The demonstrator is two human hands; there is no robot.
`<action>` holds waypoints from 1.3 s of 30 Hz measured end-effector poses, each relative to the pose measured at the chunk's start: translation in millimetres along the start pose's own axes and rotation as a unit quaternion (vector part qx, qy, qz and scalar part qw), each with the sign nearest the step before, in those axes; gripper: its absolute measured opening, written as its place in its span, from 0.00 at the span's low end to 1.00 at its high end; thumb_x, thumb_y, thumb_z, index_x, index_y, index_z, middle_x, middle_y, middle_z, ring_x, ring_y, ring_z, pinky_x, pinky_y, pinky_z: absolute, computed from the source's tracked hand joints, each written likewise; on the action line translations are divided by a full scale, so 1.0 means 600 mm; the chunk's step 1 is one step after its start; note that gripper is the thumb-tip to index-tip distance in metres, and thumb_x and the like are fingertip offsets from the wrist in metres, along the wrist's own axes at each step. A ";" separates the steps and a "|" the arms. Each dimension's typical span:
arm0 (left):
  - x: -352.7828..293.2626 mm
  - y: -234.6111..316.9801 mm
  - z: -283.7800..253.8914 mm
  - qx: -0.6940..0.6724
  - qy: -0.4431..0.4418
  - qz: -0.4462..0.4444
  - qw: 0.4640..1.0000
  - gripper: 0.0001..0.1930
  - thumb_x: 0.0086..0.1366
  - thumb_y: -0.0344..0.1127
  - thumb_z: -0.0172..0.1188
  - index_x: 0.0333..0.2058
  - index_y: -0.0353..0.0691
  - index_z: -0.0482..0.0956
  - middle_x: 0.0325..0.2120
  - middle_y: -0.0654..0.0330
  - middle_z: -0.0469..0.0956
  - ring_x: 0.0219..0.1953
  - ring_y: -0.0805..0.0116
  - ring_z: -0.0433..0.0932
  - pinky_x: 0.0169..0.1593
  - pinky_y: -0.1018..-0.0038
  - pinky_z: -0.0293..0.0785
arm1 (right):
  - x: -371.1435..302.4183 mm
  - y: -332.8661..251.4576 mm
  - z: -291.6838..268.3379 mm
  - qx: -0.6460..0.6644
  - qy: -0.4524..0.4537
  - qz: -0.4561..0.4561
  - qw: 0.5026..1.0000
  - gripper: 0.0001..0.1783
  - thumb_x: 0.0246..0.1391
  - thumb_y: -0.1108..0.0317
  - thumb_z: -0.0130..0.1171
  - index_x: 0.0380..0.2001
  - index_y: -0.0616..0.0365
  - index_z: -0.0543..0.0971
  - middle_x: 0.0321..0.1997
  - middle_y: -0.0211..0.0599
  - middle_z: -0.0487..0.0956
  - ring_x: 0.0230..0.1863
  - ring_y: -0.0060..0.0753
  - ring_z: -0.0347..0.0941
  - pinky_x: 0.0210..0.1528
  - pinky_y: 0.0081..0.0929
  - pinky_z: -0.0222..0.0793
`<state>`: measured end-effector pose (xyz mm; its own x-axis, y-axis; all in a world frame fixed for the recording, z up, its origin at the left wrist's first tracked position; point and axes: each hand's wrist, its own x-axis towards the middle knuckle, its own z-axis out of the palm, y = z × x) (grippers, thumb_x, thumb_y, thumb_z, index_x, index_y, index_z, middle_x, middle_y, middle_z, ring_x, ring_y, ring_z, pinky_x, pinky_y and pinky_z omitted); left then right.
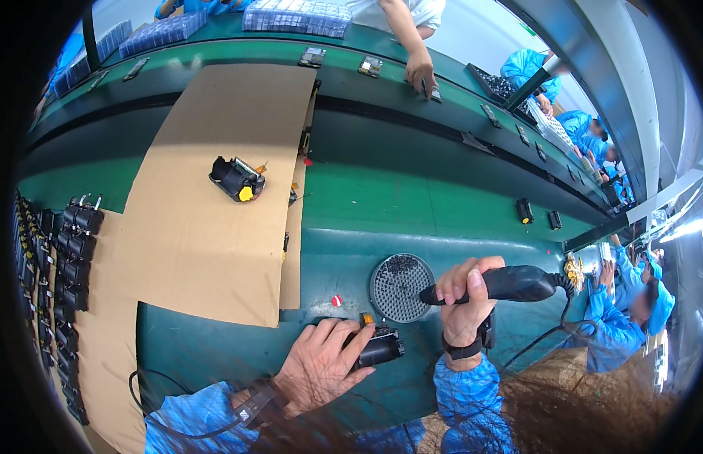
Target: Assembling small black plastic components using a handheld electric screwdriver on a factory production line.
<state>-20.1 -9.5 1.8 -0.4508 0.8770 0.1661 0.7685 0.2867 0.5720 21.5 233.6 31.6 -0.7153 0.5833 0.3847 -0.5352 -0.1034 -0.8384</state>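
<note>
My right hand (469,291) is wrapped round a black electric screwdriver (514,284) with a coiled cord. The tool lies nearly level, its tip over the edge of a round grey screw tray (393,291) with many small holes and a heap of dark screws at its far side. Lower left of the tray, my left hand (326,362) grips a black plastic housing (380,348) on the green mat, fingers over its left end. An orange ribbon cable (368,319) sticks up from the housing.
Cardboard (207,189) at left bears another black housing (242,180) with a yellow sticker. Black housings stand in rows (73,265) at far left. A red-and-white round piece (336,300) lies near the tray. Across the conveyor, a co-worker's hand (420,72) touches a small part.
</note>
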 end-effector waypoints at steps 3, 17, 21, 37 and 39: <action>0.000 0.000 0.001 -0.001 0.003 0.000 1.000 0.35 0.61 0.52 0.70 0.62 0.40 0.74 0.51 0.56 0.72 0.54 0.58 0.71 0.57 0.61 0.72 | -0.003 0.002 -0.001 -0.004 -0.006 0.014 1.000 0.12 0.63 0.72 0.59 0.38 0.53 0.64 0.22 0.31 0.65 0.19 0.23 0.61 0.24 0.28 0.68; -0.008 -0.006 0.004 -0.017 0.035 -0.019 0.999 0.41 0.58 0.54 0.72 0.63 0.34 0.71 0.52 0.55 0.71 0.54 0.58 0.70 0.54 0.62 0.65 | -0.030 -0.061 0.033 0.048 -0.031 -0.047 0.997 0.12 0.70 0.56 0.51 0.40 0.49 0.64 0.19 0.24 0.62 0.15 0.19 0.58 0.18 0.24 0.60; -0.011 -0.012 0.005 -0.018 0.043 -0.017 0.999 0.41 0.58 0.55 0.71 0.62 0.34 0.71 0.52 0.55 0.70 0.54 0.58 0.69 0.54 0.62 0.65 | -0.071 -0.048 0.073 0.106 -0.139 -0.029 0.984 0.15 0.70 0.59 0.57 0.39 0.53 0.63 0.19 0.30 0.65 0.16 0.26 0.62 0.17 0.27 0.65; -0.007 -0.009 0.002 -0.020 0.033 -0.032 0.999 0.40 0.56 0.54 0.72 0.61 0.35 0.74 0.52 0.56 0.70 0.54 0.59 0.70 0.53 0.62 0.66 | -0.095 -0.022 0.090 0.098 -0.171 0.040 0.980 0.17 0.60 0.66 0.66 0.39 0.57 0.66 0.22 0.36 0.69 0.19 0.30 0.65 0.23 0.33 0.68; -0.008 -0.009 0.002 -0.020 0.033 -0.032 0.999 0.40 0.56 0.54 0.73 0.61 0.35 0.74 0.52 0.57 0.70 0.54 0.59 0.70 0.53 0.63 0.66 | -0.095 -0.022 0.091 0.100 -0.172 0.039 0.979 0.16 0.61 0.66 0.66 0.39 0.57 0.66 0.22 0.36 0.69 0.19 0.30 0.65 0.23 0.33 0.68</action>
<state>-21.7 -14.7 -3.2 -0.5283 0.8295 0.1811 0.7192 0.3239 0.6147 45.1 158.0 41.9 -0.8484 0.2641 0.4588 -0.5252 -0.3122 -0.7917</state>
